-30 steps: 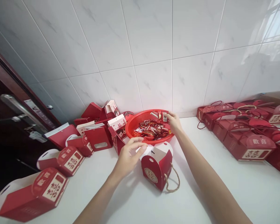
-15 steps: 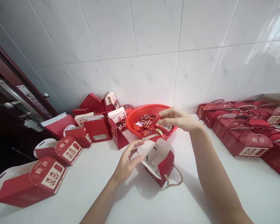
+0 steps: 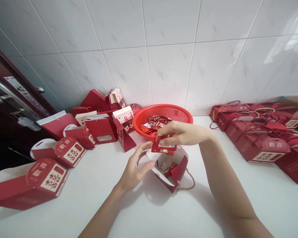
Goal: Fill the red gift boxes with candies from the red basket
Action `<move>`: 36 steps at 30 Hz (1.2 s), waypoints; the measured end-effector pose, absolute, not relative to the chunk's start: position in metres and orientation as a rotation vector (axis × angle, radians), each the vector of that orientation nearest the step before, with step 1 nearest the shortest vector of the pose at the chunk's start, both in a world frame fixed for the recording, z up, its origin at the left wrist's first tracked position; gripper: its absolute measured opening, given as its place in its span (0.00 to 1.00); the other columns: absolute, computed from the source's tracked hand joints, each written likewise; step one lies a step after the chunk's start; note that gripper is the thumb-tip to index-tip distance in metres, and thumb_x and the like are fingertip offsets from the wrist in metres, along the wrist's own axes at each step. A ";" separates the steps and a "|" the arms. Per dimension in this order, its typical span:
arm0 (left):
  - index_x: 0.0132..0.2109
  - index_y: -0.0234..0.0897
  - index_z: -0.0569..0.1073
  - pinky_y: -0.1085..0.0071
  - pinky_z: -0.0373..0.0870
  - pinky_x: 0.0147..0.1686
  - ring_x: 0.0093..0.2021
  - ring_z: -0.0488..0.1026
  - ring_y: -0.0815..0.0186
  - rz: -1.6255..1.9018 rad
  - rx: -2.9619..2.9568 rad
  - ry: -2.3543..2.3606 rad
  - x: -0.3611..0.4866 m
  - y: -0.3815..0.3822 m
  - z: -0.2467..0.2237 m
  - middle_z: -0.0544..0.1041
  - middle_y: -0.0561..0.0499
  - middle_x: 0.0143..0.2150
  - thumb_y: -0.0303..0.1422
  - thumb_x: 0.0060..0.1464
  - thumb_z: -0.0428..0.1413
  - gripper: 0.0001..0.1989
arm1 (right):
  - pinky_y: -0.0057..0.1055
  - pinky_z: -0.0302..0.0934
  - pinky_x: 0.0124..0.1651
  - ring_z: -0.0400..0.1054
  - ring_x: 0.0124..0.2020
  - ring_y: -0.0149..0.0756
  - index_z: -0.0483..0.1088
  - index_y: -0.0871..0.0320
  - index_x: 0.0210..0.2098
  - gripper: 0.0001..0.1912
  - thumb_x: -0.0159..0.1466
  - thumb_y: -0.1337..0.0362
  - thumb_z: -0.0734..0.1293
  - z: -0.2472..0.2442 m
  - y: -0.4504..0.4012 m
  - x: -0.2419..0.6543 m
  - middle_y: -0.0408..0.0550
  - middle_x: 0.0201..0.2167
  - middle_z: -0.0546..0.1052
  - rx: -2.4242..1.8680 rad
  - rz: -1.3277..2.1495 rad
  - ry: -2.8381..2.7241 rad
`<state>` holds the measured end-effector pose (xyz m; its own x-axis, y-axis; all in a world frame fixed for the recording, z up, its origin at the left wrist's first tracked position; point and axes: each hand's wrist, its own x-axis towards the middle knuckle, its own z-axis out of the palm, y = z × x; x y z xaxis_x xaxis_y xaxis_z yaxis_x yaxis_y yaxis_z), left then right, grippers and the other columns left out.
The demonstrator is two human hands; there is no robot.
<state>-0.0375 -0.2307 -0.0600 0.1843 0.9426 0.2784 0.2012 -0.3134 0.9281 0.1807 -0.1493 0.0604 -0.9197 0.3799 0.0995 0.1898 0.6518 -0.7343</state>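
Note:
An open red gift box (image 3: 180, 171) with a white inside and a rope handle (image 3: 188, 185) stands on the white table in front of me. My left hand (image 3: 134, 167) grips its left flap, thumb on the near side. Over the box opening, my right hand (image 3: 180, 133) pinches red candy packets (image 3: 164, 149); how many is hard to tell. One or more candy packets (image 3: 171, 168) lie on the box floor. Just behind stands a red plastic colander (image 3: 173, 110) with many wrapped candies (image 3: 155, 123) in it.
Several open red boxes (image 3: 27, 186) stand at left, with more partly folded boxes (image 3: 101, 130) behind. At right are rows of closed red boxes (image 3: 258, 142) with cord handles. A tiled wall (image 3: 169, 69) runs along the back; a dark door (image 3: 5, 122) is far left.
My right hand has moved left and down, bringing red packets over the box. Candy now lies inside the box, which was bare before. My left hand stays on the flap.

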 end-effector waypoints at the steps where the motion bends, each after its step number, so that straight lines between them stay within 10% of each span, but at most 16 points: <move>1: 0.61 0.43 0.67 0.55 0.59 0.65 0.65 0.64 0.52 1.188 1.678 1.095 -0.038 -0.231 -0.060 0.70 0.45 0.63 0.37 0.58 0.59 0.24 | 0.26 0.51 0.29 0.56 0.26 0.27 0.73 0.62 0.34 0.09 0.66 0.68 0.61 0.060 -0.150 0.180 0.39 0.24 0.66 -0.435 1.140 -2.647; 24: 0.60 0.43 0.70 0.56 0.64 0.62 0.63 0.67 0.52 1.195 1.690 1.155 -0.037 -0.233 -0.060 0.72 0.45 0.61 0.39 0.58 0.59 0.23 | 0.26 0.60 0.33 0.72 0.34 0.33 0.77 0.59 0.46 0.18 0.61 0.77 0.62 0.057 -0.163 0.173 0.48 0.35 0.81 -0.804 0.747 -2.876; 36: 0.60 0.41 0.69 0.57 0.64 0.62 0.63 0.67 0.51 1.184 1.693 1.154 -0.037 -0.235 -0.059 0.70 0.42 0.63 0.39 0.59 0.59 0.23 | 0.30 0.65 0.39 0.74 0.39 0.36 0.77 0.59 0.45 0.11 0.66 0.65 0.65 0.065 -0.167 0.199 0.49 0.39 0.81 -0.699 0.866 -2.694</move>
<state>-0.0365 -0.2348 -0.0587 0.1630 0.9482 0.2725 0.2474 -0.3067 0.9191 0.1988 -0.1675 0.0651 -0.8608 0.5045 0.0669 0.3711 0.7122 -0.5958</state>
